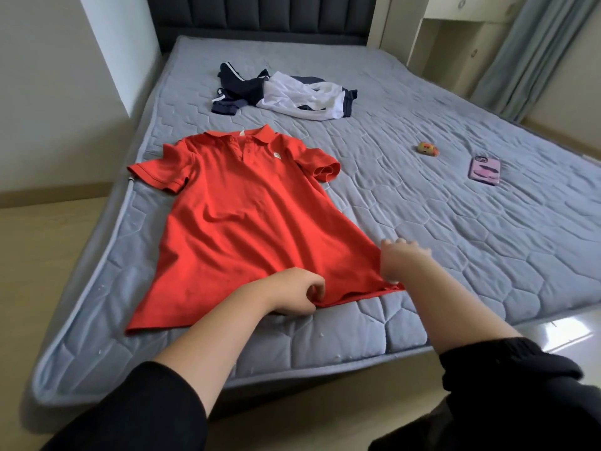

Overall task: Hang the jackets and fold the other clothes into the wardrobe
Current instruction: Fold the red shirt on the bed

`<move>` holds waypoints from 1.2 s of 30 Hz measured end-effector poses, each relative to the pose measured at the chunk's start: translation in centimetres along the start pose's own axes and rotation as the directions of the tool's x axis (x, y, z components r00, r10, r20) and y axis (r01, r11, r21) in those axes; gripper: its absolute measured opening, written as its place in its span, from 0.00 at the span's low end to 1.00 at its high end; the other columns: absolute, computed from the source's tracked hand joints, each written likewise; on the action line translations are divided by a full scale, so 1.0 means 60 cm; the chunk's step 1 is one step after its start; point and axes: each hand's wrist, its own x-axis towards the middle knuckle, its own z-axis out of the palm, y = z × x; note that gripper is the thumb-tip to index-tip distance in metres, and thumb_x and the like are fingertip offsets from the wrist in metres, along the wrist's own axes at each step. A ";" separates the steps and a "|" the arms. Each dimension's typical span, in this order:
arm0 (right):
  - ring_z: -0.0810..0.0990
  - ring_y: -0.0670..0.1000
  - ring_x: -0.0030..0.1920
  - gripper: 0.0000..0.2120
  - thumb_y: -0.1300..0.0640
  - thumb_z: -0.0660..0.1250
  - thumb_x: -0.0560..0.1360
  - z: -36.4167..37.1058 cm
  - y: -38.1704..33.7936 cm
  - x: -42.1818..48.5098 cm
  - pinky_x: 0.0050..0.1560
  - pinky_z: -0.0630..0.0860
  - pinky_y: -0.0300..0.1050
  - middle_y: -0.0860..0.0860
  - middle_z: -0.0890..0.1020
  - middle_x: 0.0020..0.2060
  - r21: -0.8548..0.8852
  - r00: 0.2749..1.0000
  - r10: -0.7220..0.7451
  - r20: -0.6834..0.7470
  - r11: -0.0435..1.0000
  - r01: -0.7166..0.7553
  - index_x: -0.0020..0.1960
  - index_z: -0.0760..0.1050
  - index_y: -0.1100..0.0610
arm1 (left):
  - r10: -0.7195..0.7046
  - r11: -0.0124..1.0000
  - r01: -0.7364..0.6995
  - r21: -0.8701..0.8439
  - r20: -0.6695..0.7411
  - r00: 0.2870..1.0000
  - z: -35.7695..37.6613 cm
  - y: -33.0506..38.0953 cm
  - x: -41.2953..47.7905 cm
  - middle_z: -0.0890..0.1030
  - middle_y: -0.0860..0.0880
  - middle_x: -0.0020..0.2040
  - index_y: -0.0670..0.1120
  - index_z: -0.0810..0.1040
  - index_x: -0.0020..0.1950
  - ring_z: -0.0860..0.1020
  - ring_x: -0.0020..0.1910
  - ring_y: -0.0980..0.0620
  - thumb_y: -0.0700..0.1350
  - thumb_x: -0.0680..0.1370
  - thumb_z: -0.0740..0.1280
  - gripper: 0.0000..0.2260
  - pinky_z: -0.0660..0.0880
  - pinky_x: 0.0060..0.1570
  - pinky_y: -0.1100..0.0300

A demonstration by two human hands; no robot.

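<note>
A red polo shirt point(234, 216) lies spread face up on the grey mattress point(455, 229), collar toward the headboard. My left hand point(292, 292) pinches the shirt's bottom hem near its middle, fingers curled into the cloth. My right hand point(400, 262) grips the hem's right corner with its thumb, the other fingers spread above the mattress. Farther up the bed a navy and white jacket point(286, 91) lies crumpled in a heap.
A pink phone point(484, 170) and a small yellow-orange toy point(428, 148) lie on the mattress's right half. A dark padded headboard point(260, 17) stands at the far end. Cream cabinets point(455, 43) and a grey curtain point(527, 50) stand at the back right.
</note>
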 end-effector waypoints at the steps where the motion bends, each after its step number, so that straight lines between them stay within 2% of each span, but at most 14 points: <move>1: 0.63 0.58 0.71 0.28 0.58 0.60 0.74 0.003 -0.014 -0.002 0.66 0.62 0.57 0.56 0.65 0.70 -0.035 0.996 -0.035 -0.077 0.999 0.032 0.73 0.58 0.55 | -0.014 0.995 0.014 -0.095 0.004 1.000 -0.002 -0.004 -0.004 0.76 0.55 0.38 0.51 0.79 0.49 0.75 0.36 0.56 0.41 0.72 0.67 0.08 0.70 0.33 0.66; 4: 0.61 0.59 0.70 0.27 0.58 0.58 0.74 -0.001 -0.058 -0.007 0.69 0.59 0.57 0.57 0.64 0.69 -0.045 0.916 -0.192 -0.351 0.981 0.188 0.72 0.59 0.57 | -0.092 0.923 0.086 -0.375 0.002 0.996 -0.023 -0.023 -0.021 0.80 0.51 0.36 0.49 0.81 0.48 0.76 0.30 0.59 0.38 0.76 0.64 0.08 0.73 0.29 0.67; 7: 0.59 0.58 0.72 0.28 0.57 0.61 0.73 0.007 -0.122 -0.016 0.72 0.56 0.56 0.57 0.63 0.71 0.004 0.830 -0.395 -0.394 0.902 0.431 0.72 0.60 0.57 | -0.247 0.955 0.184 -0.231 -0.283 0.927 -0.057 -0.078 -0.044 0.83 0.47 0.46 0.47 0.83 0.49 0.79 0.42 0.54 0.38 0.75 0.63 0.10 0.72 0.42 0.67; 10: 0.55 0.57 0.75 0.29 0.56 0.62 0.75 0.021 -0.202 -0.035 0.73 0.53 0.56 0.57 0.60 0.74 -0.001 0.770 -0.530 -0.355 0.824 0.567 0.74 0.58 0.57 | -0.479 0.854 0.489 -0.175 -0.631 0.610 -0.084 -0.160 -0.083 0.78 0.45 0.58 0.49 0.81 0.55 0.73 0.59 0.43 0.43 0.75 0.65 0.11 0.69 0.58 0.57; 12: 0.55 0.57 0.75 0.28 0.57 0.61 0.75 0.027 -0.257 -0.049 0.73 0.53 0.56 0.56 0.61 0.73 0.030 0.715 -0.587 -0.381 0.765 0.644 0.74 0.59 0.57 | -0.651 0.697 0.665 -0.267 -0.625 0.431 -0.089 -0.207 -0.121 0.73 0.42 0.63 0.47 0.74 0.63 0.70 0.63 0.40 0.46 0.75 0.65 0.16 0.69 0.61 0.50; 13: 0.56 0.57 0.75 0.28 0.57 0.60 0.75 0.028 -0.282 -0.056 0.73 0.53 0.55 0.56 0.62 0.73 0.051 0.693 -0.603 -0.396 0.739 0.672 0.74 0.59 0.57 | -0.732 0.628 0.705 -0.328 -0.555 0.394 -0.090 -0.224 -0.140 0.72 0.40 0.65 0.45 0.71 0.67 0.70 0.64 0.39 0.49 0.76 0.66 0.20 0.69 0.61 0.50; 15: 0.57 0.56 0.74 0.27 0.56 0.59 0.76 0.033 -0.323 -0.066 0.72 0.55 0.55 0.56 0.62 0.73 0.104 0.675 -0.611 -0.413 0.705 0.702 0.74 0.59 0.57 | -0.824 0.565 0.660 -0.496 -0.382 0.418 -0.086 -0.249 -0.167 0.74 0.39 0.65 0.41 0.70 0.67 0.73 0.63 0.41 0.52 0.76 0.67 0.23 0.70 0.58 0.53; 17: 0.58 0.56 0.73 0.25 0.53 0.58 0.78 0.043 -0.350 -0.071 0.72 0.56 0.54 0.55 0.64 0.72 0.154 0.684 -0.605 -0.407 0.693 0.705 0.73 0.60 0.58 | -0.796 0.550 0.501 -0.669 -0.237 0.558 -0.079 -0.255 -0.187 0.80 0.39 0.53 0.39 0.78 0.56 0.78 0.49 0.45 0.50 0.76 0.69 0.16 0.72 0.44 0.57; 20: 0.55 0.54 0.75 0.26 0.48 0.57 0.79 0.065 -0.365 -0.069 0.72 0.54 0.54 0.54 0.61 0.74 0.160 0.712 -0.602 -0.362 0.713 0.683 0.74 0.58 0.56 | -0.699 0.309 0.307 -0.900 0.005 0.716 -0.061 -0.252 -0.215 0.83 0.44 0.41 0.37 0.77 0.53 0.80 0.36 0.50 0.41 0.76 0.69 0.09 0.76 0.38 0.60; 22: 0.53 0.53 0.76 0.27 0.47 0.56 0.80 0.074 -0.366 -0.064 0.73 0.52 0.53 0.53 0.58 0.76 0.165 0.722 -0.593 -0.355 0.721 0.673 0.75 0.57 0.56 | -0.631 0.179 0.304 -0.936 0.128 0.765 -0.049 -0.257 -0.237 0.82 0.46 0.33 0.39 0.77 0.49 0.80 0.28 0.52 0.38 0.76 0.68 0.04 0.78 0.28 0.60; 25: 0.53 0.53 0.76 0.28 0.46 0.55 0.80 0.075 -0.369 -0.060 0.74 0.51 0.53 0.52 0.57 0.76 0.184 0.730 -0.580 -0.362 0.723 0.666 0.76 0.56 0.55 | -0.619 0.227 0.460 -0.858 0.238 0.748 -0.038 -0.266 -0.265 0.72 0.49 0.23 0.43 0.72 0.42 0.69 0.18 0.57 0.45 0.76 0.70 0.09 0.68 0.17 0.67; 32: 0.50 0.53 0.77 0.30 0.45 0.55 0.80 0.077 -0.365 -0.058 0.74 0.49 0.54 0.52 0.52 0.78 0.134 0.721 -0.625 -0.299 0.720 0.681 0.77 0.52 0.54 | -0.763 0.457 0.787 -0.415 0.272 0.586 -0.074 -0.258 -0.282 0.73 0.48 0.26 0.42 0.71 0.39 0.70 0.19 0.56 0.60 0.72 0.71 0.21 0.67 0.20 0.68; 34: 0.49 0.52 0.77 0.31 0.43 0.56 0.79 0.071 -0.359 -0.053 0.75 0.49 0.55 0.52 0.52 0.78 0.136 0.711 -0.662 -0.236 0.702 0.699 0.78 0.52 0.53 | -0.834 0.417 0.806 -0.421 0.175 0.523 -0.088 -0.253 -0.276 0.78 0.45 0.30 0.39 0.74 0.40 0.76 0.22 0.52 0.62 0.76 0.65 0.24 0.69 0.21 0.68; 36: 0.51 0.52 0.77 0.30 0.43 0.57 0.79 0.065 -0.349 -0.046 0.75 0.50 0.55 0.51 0.55 0.77 0.191 0.697 -0.680 -0.227 0.671 0.717 0.77 0.55 0.53 | -0.883 0.467 0.780 -0.417 -0.172 0.437 -0.096 -0.248 -0.259 0.81 0.40 0.44 0.37 0.77 0.49 0.82 0.39 0.44 0.57 0.79 0.62 0.22 0.77 0.36 0.60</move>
